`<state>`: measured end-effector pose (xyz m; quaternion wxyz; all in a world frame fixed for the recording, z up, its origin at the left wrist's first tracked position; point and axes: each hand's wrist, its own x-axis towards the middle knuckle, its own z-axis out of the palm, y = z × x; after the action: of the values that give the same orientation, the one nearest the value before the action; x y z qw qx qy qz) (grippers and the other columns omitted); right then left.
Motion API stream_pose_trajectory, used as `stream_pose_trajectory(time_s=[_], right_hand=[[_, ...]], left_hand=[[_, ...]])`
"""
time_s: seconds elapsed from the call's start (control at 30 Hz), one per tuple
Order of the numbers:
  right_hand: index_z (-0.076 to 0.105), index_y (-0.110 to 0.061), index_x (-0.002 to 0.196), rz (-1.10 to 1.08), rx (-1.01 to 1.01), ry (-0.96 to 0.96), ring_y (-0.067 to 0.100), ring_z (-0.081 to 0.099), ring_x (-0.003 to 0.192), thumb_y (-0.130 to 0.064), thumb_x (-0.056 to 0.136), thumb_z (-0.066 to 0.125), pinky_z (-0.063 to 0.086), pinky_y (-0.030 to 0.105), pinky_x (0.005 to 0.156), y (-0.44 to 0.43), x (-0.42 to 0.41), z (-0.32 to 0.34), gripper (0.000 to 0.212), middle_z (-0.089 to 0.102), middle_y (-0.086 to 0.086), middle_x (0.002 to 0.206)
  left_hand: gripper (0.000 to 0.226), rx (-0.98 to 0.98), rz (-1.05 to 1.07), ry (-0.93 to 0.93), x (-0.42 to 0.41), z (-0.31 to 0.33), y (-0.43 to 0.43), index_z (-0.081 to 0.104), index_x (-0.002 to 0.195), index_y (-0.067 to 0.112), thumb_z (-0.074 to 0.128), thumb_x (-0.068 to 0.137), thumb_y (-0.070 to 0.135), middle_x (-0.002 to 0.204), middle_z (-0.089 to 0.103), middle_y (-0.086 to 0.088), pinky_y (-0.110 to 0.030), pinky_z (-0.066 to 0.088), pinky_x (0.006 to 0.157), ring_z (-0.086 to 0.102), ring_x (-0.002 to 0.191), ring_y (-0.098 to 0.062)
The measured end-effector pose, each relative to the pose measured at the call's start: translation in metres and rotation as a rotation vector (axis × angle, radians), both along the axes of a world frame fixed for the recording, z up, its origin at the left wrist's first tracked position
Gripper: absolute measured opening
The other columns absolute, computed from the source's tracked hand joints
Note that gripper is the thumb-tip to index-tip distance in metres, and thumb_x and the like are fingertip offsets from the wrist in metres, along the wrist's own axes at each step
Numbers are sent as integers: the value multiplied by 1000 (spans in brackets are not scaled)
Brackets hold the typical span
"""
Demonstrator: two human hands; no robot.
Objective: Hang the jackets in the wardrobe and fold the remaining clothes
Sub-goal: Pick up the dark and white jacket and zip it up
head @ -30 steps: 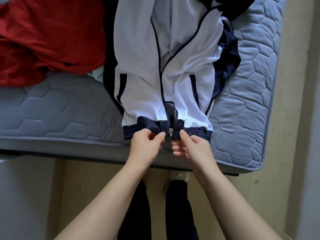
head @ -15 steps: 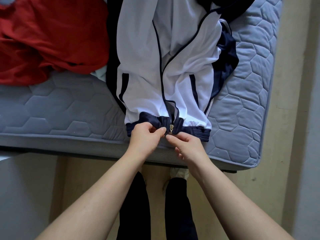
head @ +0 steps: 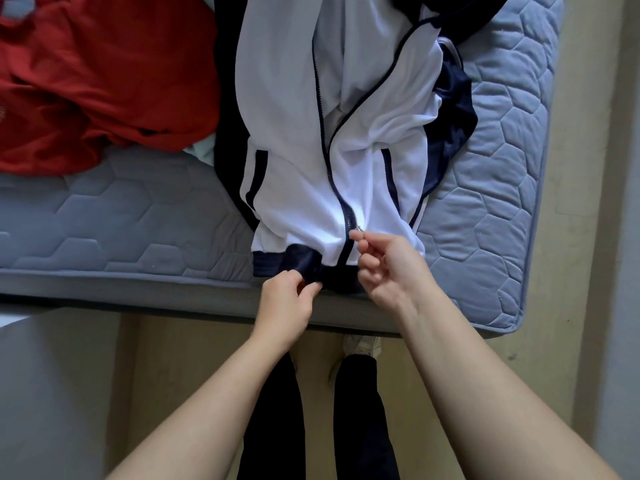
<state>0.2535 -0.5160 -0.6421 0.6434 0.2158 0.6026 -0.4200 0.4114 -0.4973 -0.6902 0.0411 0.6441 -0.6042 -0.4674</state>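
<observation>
On the blue bed (head: 104, 216) lies a white jacket (head: 294, 140); the left hand (head: 284, 303) pinches its dark hem (head: 277, 263), and the right hand (head: 391, 261) pinches the zipper pull (head: 358, 229).

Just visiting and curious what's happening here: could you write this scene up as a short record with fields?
Garment: white zip-up jacket with navy trim, lying on the quilted grey-blue mattress
Left hand: fingers pinch the jacket's navy hem band
Right hand: fingers pinch the small metal zipper pull
Zipper: pull sits low, just above hem
Nearby: crumpled red garment, left of jacket
</observation>
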Motion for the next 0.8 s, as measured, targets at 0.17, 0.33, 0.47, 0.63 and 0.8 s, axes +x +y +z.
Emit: stream_pose_trajectory(time_s=[0.17, 0.33, 0.47, 0.63, 0.8], right_hand=[[65, -5, 83, 155, -34, 86, 2, 29, 32, -7, 90, 54, 16, 13, 31, -12, 1, 0, 13, 48, -5, 56], [71, -9, 78, 362, -75, 225, 6, 30, 39, -12, 84, 60, 17, 16, 34, -13, -3, 8, 13, 52, -6, 55], [60, -11, 68, 386, -70, 231, 6, 27, 35, -12, 85, 52, 17, 15, 33, -21, -6, 13, 19, 45, -6, 49], [55, -12, 67, 382, -106, 168, 4, 23, 33, -12, 88, 47, 17, 16, 31, -33, -9, 15, 22, 43, -6, 49], [55, -11, 66, 299, -84, 152, 3, 23, 31, -10, 90, 46, 16, 14, 30, -39, -15, 10, 25, 42, -6, 47]], left_hand=[[32, 129, 94, -63, 5, -9, -5, 58, 71, -2, 67, 86, 24, 64, 56, -9, -23, 30, 49, 51, 65, -21], [38, -10, -41, -419, 0, 11, -29, 48, 100, 12, 61, 85, 44, 99, 52, -4, -35, 41, 63, 60, 87, -32], [44, -397, -202, -297, -14, 34, -39, 45, 105, 17, 60, 81, 50, 102, 48, -1, -32, 37, 55, 57, 78, -25], [31, -314, -390, -275, -47, 21, -50, 50, 87, 18, 49, 91, 49, 87, 60, -1, -34, 37, 60, 59, 81, -25], [21, -337, -344, -198, -42, 8, -51, 48, 72, 19, 58, 89, 28, 73, 57, -1, -32, 33, 54, 58, 70, -28]])
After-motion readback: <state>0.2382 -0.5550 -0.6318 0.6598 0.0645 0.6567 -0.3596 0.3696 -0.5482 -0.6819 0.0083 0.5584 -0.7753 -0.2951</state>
